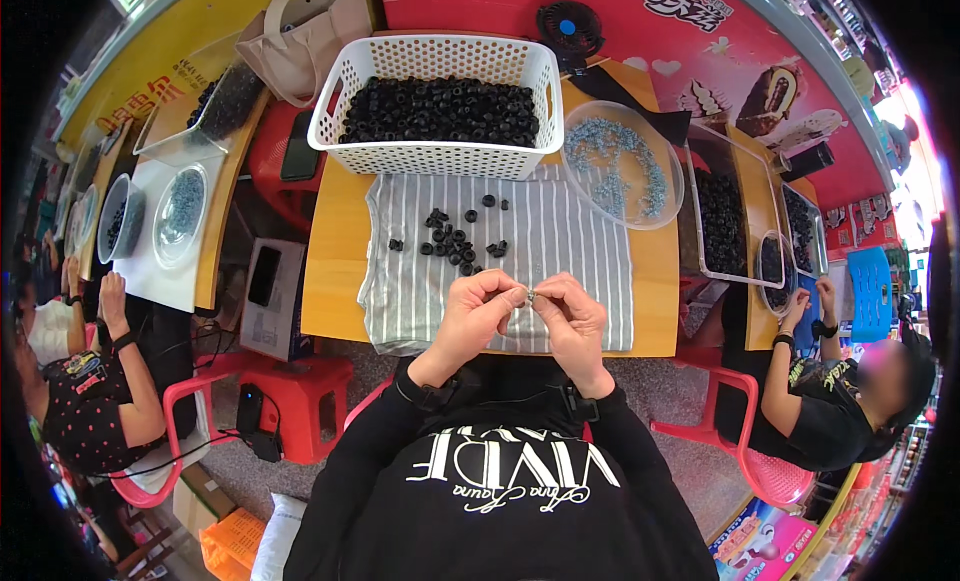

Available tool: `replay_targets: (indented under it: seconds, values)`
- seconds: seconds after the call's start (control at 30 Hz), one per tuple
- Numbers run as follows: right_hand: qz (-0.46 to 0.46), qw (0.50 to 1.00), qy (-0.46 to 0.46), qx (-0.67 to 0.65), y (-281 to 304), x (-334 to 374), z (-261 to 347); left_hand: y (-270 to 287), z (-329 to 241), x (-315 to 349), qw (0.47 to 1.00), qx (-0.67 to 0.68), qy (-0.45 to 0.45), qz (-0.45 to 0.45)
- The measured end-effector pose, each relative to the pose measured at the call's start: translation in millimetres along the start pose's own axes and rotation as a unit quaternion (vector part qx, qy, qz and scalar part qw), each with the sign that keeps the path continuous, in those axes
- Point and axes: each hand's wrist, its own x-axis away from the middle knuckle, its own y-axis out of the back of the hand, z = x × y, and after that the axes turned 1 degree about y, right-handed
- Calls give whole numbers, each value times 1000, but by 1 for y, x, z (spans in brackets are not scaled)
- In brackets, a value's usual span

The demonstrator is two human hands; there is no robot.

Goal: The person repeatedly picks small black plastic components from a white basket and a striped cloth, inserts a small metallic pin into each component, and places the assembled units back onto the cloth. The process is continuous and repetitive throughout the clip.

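My left hand [478, 309] and my right hand [570, 316] meet over the near edge of a grey striped cloth [560, 241]. Between their fingertips they pinch a small silvery part [530, 296]. A loose cluster of small black rings [455, 239] lies on the cloth just beyond my hands. Behind it stands a white perforated basket [440, 159] full of the same black rings. A clear round bowl [668, 196] of small silvery-blue parts sits to the right of the basket.
The wooden table [335, 271] carries the cloth. A person sits at the left table [160, 271] with bowls, another at the right beside trays of black rings [722, 221]. Red stools [295, 396], a small black fan [568, 26] and a beige bag [300, 41] surround the table.
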Motion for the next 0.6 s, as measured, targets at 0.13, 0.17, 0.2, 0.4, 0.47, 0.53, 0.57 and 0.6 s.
replay_targets:
  seconds: [0.13,0.17,0.2,0.4,0.47,0.53,0.57,0.6]
  values:
    - [14,999,-22,31,3,-1,-2,-3,-2,1,997,-55,-40,-23]
    - [19,998,-23,46,4,-2,-2,-4,-2,1,995,-77,-62,-28]
    - [27,997,-16,64,5,-3,-2,-5,-3,1,991,-99,-84,-34]
    - [48,983,59,167,7,-8,7,-6,-5,2,965,-203,-165,-28]
    - [45,976,104,185,6,-10,7,-6,-5,3,974,-185,-123,-32]
    - [42,972,117,197,5,-10,10,-5,-5,2,990,-128,-61,-24]
    - [40,970,123,204,4,-10,11,-4,-5,2,997,-78,-21,-13]
    - [38,961,151,228,4,-11,11,-4,-5,1,999,-29,20,-2]
